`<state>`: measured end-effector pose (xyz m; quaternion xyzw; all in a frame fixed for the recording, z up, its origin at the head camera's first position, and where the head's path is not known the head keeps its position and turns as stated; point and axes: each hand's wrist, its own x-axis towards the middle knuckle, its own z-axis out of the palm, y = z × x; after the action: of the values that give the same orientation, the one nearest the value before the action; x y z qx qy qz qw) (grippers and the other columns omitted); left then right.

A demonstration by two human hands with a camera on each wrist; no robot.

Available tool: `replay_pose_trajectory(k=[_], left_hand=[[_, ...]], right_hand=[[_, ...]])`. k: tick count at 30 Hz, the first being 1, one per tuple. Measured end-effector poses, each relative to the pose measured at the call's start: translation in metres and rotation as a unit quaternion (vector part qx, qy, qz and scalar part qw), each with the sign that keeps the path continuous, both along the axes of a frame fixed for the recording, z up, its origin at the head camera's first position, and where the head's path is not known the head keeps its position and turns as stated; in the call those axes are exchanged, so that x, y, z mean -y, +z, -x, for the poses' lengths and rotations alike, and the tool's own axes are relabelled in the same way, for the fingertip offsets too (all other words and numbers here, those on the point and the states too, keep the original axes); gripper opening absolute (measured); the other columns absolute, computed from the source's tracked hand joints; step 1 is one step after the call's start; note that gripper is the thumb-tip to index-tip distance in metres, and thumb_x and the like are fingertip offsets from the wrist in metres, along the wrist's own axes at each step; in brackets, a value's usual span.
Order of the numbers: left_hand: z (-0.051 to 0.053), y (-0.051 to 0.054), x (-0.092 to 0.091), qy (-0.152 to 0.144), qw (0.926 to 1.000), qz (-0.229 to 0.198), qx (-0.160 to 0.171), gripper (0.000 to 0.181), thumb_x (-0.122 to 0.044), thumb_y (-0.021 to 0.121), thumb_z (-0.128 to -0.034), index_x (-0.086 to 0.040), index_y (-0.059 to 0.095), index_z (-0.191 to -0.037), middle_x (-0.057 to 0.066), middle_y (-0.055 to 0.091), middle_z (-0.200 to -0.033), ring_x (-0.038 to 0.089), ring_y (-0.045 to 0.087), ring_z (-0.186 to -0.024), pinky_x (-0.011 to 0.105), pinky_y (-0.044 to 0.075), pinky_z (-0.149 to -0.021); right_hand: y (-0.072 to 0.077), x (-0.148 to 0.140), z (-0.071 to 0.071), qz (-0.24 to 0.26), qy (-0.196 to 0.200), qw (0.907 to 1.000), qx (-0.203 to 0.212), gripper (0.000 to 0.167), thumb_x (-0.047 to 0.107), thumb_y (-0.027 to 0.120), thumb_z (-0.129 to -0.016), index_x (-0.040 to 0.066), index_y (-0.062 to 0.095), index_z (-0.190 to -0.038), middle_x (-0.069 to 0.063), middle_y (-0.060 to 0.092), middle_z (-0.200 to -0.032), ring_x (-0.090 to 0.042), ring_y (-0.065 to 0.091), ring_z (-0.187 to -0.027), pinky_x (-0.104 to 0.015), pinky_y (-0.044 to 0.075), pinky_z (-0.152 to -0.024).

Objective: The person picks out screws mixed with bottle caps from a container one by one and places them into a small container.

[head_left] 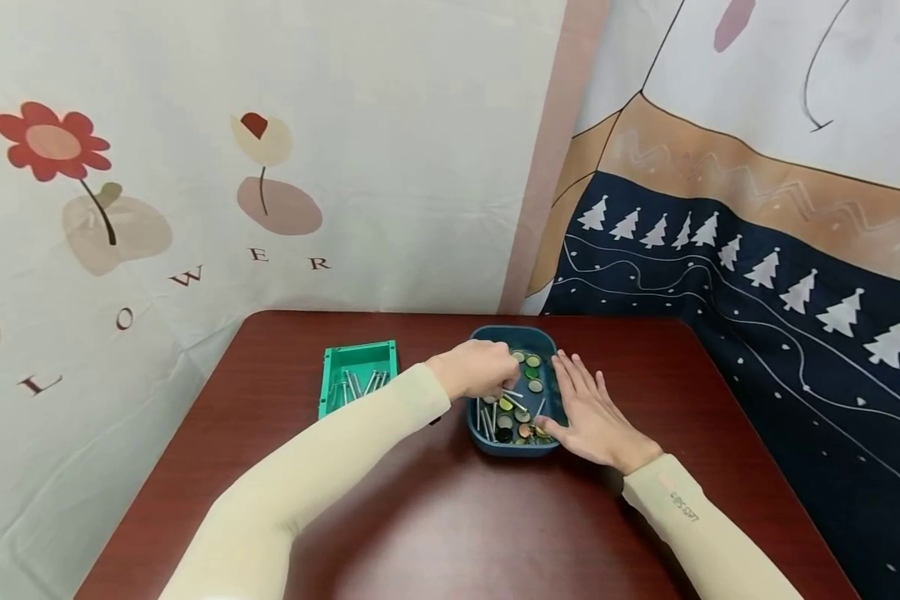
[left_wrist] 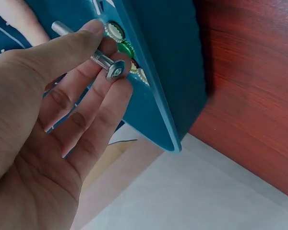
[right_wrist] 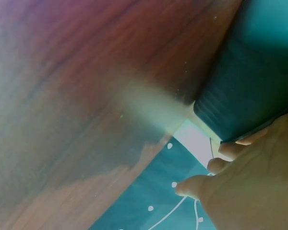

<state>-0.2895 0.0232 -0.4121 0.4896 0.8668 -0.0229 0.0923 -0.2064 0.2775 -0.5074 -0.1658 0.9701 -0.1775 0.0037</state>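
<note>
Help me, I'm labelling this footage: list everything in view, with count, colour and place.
Table: one, reddish brown, centre
Blue container: one, dark blue, on table
Green tray: one, green, left of blue container
Tray bolts: several, silver, inside green tray
Container bolts: several, silver, inside blue container
Bottle caps: many, mixed colours, inside blue container
Held bolt: one, silver, over blue container
Flower-print cloth: one, pale, behind table
Tree-print cloth: one, navy, tan and white, right
Sleeves: two, cream, on arms
Left hand: one, bare, pinching held bolt
Right hand: one, bare, against blue container's right side
</note>
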Motion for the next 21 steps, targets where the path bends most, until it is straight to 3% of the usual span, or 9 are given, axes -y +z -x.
replay_pose_trajectory(k=[8, 16, 21], left_hand=[[-0.006, 0.004, 0.017, 0.024, 0.998, -0.052, 0.025, 0.013, -0.02, 0.085, -0.1093, -0.014, 0.089, -0.12, -0.001, 0.086, -0.107, 0.009, 0.074, -0.09, 0.029, 0.069, -0.091], [-0.009, 0.014, 0.032, 0.069, 0.9916, -0.085, 0.069, 0.045, -0.019, 0.086, -0.1089, -0.018, 0.073, -0.152, 0.001, 0.082, -0.1, 0.009, 0.073, -0.085, 0.026, 0.068, -0.085], [-0.01, 0.019, 0.048, 0.088, 0.9873, -0.109, 0.074, 0.047, -0.019, 0.085, -0.1095, -0.023, 0.07, -0.154, -0.001, 0.08, -0.096, 0.007, 0.073, -0.085, 0.026, 0.067, -0.084]], right_hand=[[0.0, -0.001, -0.002, -0.003, 0.002, 1.0, -0.007, 0.108, 0.057, 0.07, -0.112, 0.002, 0.015, -0.186, -0.022, 0.013, -0.196, -0.056, 0.012, -0.181, -0.088, 0.013, -0.138], [0.0, -0.003, -0.002, -0.01, 0.002, 0.9999, -0.006, 0.108, 0.059, 0.07, -0.112, 0.002, 0.015, -0.186, -0.021, 0.013, -0.197, -0.056, 0.012, -0.181, -0.088, 0.013, -0.138], [0.0, 0.001, 0.0, -0.007, 0.003, 0.9999, -0.008, 0.108, 0.058, 0.071, -0.111, 0.002, 0.015, -0.186, -0.022, 0.013, -0.196, -0.056, 0.012, -0.181, -0.088, 0.013, -0.138]])
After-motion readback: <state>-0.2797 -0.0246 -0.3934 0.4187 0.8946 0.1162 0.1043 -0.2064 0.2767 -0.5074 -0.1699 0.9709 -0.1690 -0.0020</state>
